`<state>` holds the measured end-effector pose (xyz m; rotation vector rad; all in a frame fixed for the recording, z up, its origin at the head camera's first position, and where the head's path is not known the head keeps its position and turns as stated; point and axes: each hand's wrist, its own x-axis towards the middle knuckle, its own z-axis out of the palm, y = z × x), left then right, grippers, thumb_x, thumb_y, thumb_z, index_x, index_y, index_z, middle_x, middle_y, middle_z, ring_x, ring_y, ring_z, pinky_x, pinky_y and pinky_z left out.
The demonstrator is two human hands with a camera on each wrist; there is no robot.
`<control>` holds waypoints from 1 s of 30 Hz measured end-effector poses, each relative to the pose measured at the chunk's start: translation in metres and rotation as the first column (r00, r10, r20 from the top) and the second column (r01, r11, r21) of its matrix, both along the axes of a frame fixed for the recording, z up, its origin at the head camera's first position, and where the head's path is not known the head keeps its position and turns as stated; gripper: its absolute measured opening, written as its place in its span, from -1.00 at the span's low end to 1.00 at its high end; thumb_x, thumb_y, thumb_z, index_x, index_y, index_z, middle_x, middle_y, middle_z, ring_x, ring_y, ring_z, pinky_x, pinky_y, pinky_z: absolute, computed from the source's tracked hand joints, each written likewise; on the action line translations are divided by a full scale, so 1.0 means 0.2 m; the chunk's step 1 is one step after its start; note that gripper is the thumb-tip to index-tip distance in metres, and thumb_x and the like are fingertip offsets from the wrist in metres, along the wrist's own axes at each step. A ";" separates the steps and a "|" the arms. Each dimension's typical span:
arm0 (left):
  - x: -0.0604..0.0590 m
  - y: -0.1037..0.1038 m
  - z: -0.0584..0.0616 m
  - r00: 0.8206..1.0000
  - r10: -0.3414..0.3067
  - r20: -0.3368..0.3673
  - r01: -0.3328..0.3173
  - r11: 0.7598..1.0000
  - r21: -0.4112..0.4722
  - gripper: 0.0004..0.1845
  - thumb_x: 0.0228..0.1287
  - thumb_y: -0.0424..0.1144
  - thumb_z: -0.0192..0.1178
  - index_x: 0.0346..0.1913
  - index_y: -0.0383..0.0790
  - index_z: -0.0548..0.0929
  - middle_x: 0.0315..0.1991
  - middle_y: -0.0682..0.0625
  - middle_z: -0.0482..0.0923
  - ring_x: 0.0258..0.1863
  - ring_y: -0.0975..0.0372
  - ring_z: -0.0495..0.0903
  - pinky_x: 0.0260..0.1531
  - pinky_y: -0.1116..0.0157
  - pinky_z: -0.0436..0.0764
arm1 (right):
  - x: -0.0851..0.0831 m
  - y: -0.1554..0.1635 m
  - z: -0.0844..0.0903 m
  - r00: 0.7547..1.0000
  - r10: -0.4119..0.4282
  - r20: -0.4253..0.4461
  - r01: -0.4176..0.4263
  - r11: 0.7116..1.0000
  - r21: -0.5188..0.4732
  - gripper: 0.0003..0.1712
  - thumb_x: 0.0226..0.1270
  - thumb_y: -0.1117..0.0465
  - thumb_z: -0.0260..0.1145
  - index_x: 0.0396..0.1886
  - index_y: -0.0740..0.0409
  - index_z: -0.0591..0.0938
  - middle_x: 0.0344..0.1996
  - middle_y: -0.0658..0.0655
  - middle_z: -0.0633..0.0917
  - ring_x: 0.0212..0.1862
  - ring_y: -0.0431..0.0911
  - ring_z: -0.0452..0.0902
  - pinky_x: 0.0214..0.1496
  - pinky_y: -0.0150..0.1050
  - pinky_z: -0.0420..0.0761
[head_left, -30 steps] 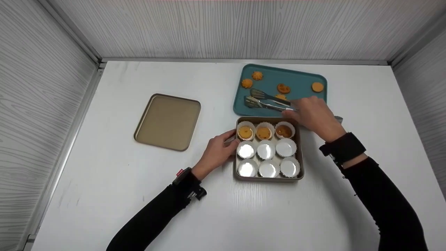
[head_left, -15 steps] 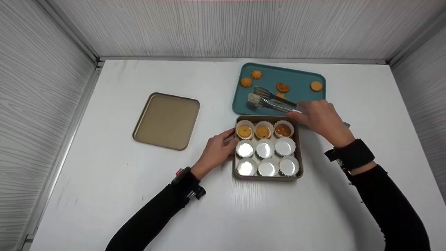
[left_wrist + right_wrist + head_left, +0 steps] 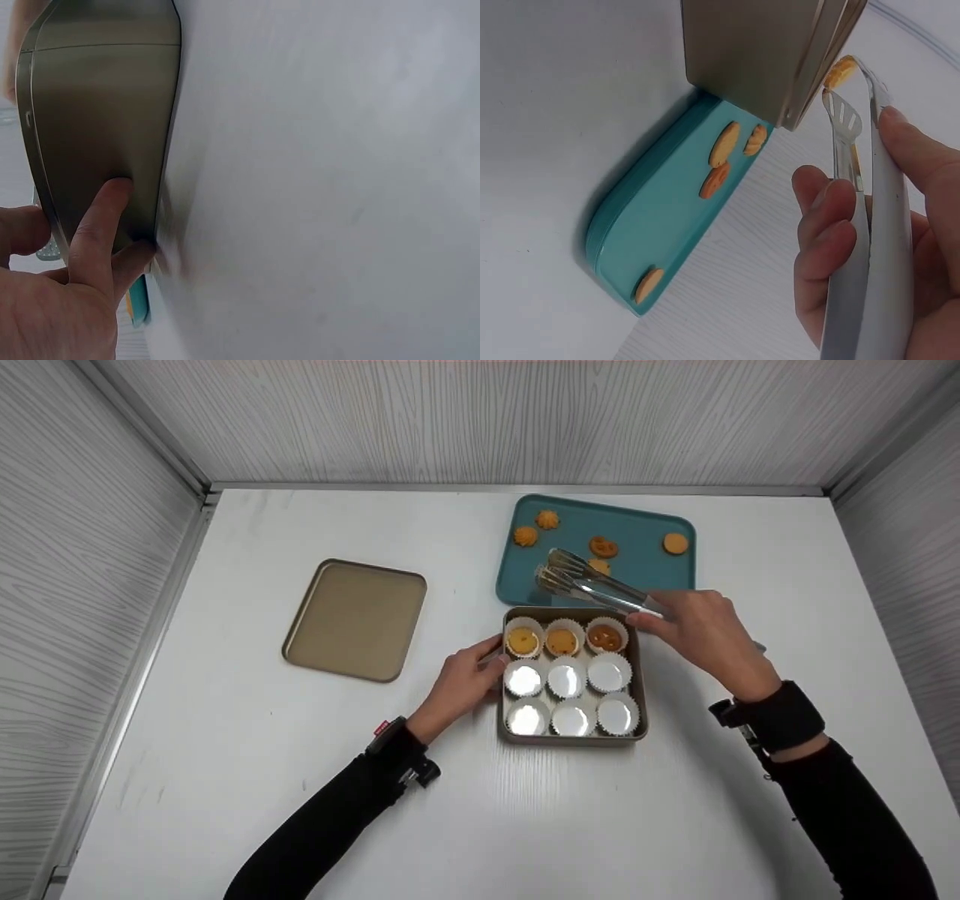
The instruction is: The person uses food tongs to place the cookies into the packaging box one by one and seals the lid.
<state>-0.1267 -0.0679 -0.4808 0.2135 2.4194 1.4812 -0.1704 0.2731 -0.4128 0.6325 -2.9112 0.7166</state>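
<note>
Cookie in tongs, wrist-cam only, prob.

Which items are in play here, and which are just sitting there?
In play:
- tongs, gripped by right hand
- cookies on teal tray
- baking pan of paper cups, three filled; left hand holds its edge

Idle:
- tan tray, untouched

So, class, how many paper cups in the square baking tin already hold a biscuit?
3, all in the tin's far row: left cup, middle cup, right cup. The other six cups look empty.
</note>
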 end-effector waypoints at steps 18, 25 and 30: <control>-0.01 0.00 0.00 1.000 -0.001 -0.003 0.001 1.000 -0.008 -0.43 0.60 -0.11 0.07 0.53 -0.29 0.39 0.46 -0.16 0.41 0.48 0.00 0.34 0.47 0.10 0.29 | 0.20 0.02 0.00 1.000 0.006 0.024 -0.006 1.000 -0.014 -0.45 0.42 -0.03 0.44 0.12 0.37 0.74 -0.25 0.31 0.80 -0.28 0.08 0.71 -0.30 -0.01 0.62; -0.01 0.00 0.01 1.000 0.001 0.017 -0.001 1.000 0.007 -0.42 0.61 -0.10 0.06 0.54 -0.27 0.37 0.48 -0.14 0.40 0.48 0.02 0.34 0.47 0.11 0.29 | 0.26 0.00 -0.01 0.998 0.046 -0.043 -0.045 0.999 0.015 -0.61 0.39 -0.01 0.46 -0.03 0.23 0.78 -0.43 0.10 0.75 -0.44 -0.11 0.55 -0.42 -0.18 0.50; 0.00 0.00 0.01 1.000 0.003 0.029 -0.003 1.000 0.005 -0.42 0.61 -0.08 0.05 0.55 -0.25 0.36 0.48 -0.14 0.39 0.47 0.02 0.37 0.46 0.09 0.31 | 0.30 0.00 -0.01 0.997 0.064 -0.051 -0.063 0.998 0.008 -0.52 0.34 0.02 0.50 0.07 0.29 0.77 -0.27 0.18 0.81 -0.34 -0.06 0.69 -0.34 -0.08 0.66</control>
